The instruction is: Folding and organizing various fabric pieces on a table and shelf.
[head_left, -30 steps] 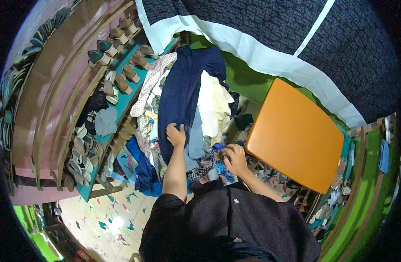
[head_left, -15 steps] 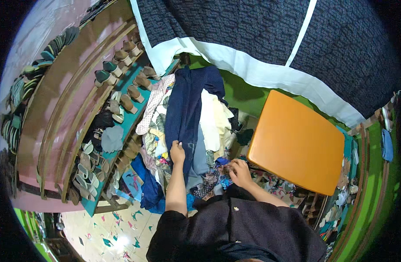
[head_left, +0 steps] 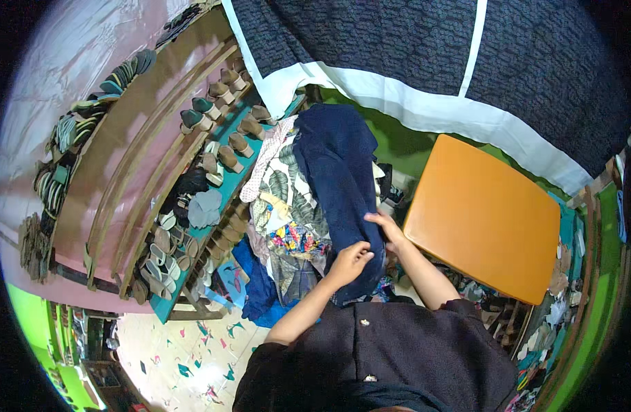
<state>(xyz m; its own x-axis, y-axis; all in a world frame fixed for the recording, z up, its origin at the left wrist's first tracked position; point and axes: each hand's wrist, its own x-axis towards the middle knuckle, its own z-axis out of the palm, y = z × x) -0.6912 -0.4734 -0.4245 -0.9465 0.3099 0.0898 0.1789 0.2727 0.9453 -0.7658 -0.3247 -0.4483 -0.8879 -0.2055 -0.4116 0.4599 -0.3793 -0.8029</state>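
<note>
A pair of dark blue trousers (head_left: 339, 172) lies lengthwise over a heap of clothes. My left hand (head_left: 352, 263) is on the lower part of the trousers, its fingers curled closed on the cloth. At their right edge my right hand (head_left: 389, 232) touches the fabric, fingers stretched out over it. Left of the trousers lie a leaf-patterned garment (head_left: 284, 175), a pale dotted cloth (head_left: 268, 161) and a brightly coloured print (head_left: 295, 237). The trousers cover most of the heap's right side.
An orange stool top (head_left: 483, 220) stands to the right. On the left, a sloping shelf (head_left: 233, 161) carries several shoes. A dark curtain with a white border (head_left: 398, 99) hangs at the back. Scraps (head_left: 185, 371) litter the tiled floor.
The trousers now lie wider and further over the right side, covering the white cloth. My right hand has moved up onto their edge; my left hand has shifted right and lower. The view has shifted slightly.
</note>
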